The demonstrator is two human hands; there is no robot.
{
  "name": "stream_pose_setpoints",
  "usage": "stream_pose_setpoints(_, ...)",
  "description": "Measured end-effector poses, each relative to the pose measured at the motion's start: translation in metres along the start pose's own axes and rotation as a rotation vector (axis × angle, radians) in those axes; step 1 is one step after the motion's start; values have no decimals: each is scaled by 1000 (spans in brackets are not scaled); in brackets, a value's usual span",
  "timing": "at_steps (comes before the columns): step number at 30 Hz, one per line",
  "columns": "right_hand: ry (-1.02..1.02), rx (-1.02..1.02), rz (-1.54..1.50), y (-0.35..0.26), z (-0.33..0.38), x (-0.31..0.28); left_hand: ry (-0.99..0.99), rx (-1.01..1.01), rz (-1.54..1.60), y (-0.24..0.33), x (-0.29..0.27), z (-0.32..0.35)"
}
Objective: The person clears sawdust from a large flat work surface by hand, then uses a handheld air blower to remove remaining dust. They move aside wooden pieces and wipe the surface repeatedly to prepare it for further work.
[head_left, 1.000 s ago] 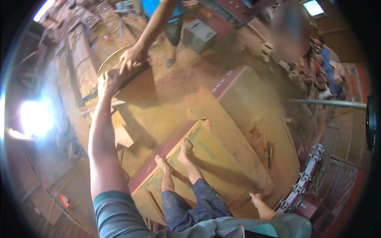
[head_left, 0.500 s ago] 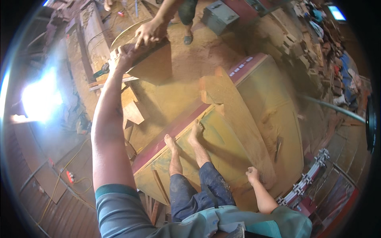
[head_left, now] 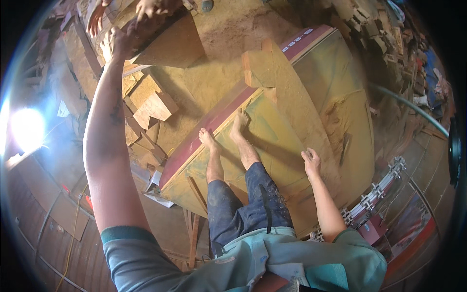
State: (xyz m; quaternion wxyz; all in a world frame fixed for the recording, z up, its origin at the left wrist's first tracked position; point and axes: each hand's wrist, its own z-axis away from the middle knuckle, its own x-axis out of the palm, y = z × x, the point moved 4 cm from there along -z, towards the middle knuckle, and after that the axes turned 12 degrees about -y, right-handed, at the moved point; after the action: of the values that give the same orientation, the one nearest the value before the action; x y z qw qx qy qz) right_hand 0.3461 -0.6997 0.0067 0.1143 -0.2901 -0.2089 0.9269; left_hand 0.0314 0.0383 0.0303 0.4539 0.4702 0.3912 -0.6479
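My left hand (head_left: 113, 45) reaches far out to the upper left, its fingers closed on the end of a thick wooden block (head_left: 172, 46) with a dark upper side and a lighter brown face. Another person's hand (head_left: 150, 9) rests on the same block, blurred at the top edge. That person's other hand (head_left: 96, 20) hangs apart from it, beside mine. Low on the right, my right hand (head_left: 312, 162) hovers over a long wooden plank (head_left: 304, 104), fingers loosely bent and apart, with nothing visible in it.
My bare feet stand on a dusty yellow-green panel (head_left: 253, 160) with a dark red edge (head_left: 214, 124). Notched wood offcuts (head_left: 154, 109) lie left of it. Scrap wood (head_left: 384, 53) is piled at upper right, near a pale hose (head_left: 413, 108). A metal clamp bar (head_left: 372, 197) lies lower right.
The view has tipped, so the scene sits higher. The other person's hand has moved away from beside my left hand. My right hand has risen from its curled pose and its fingers have loosened.
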Motion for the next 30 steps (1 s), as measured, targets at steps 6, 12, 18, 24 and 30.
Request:
stream_pose_setpoints(6, -157, 157, 130, 1, 23, 19, 208, 180, -46, -21, 37, -4)
stream_pose_setpoints(12, -148, 363, -11, 77, 60, 35, 460, 239, 259, 2, 18, -11)
stream_pose_setpoints(18, -157, 251, 18, 40, 46, 37, 364, 220, 253, 16, 7, 19)
stream_pose_setpoints(24, -153, 43, -110, -35, 7, 49, 201, 115, 594, 34, 46, 163)
stream_pose_setpoints(30, -252, 68, -206, -67, 28, 48, -304, -184, 665, 9, 149, 413)
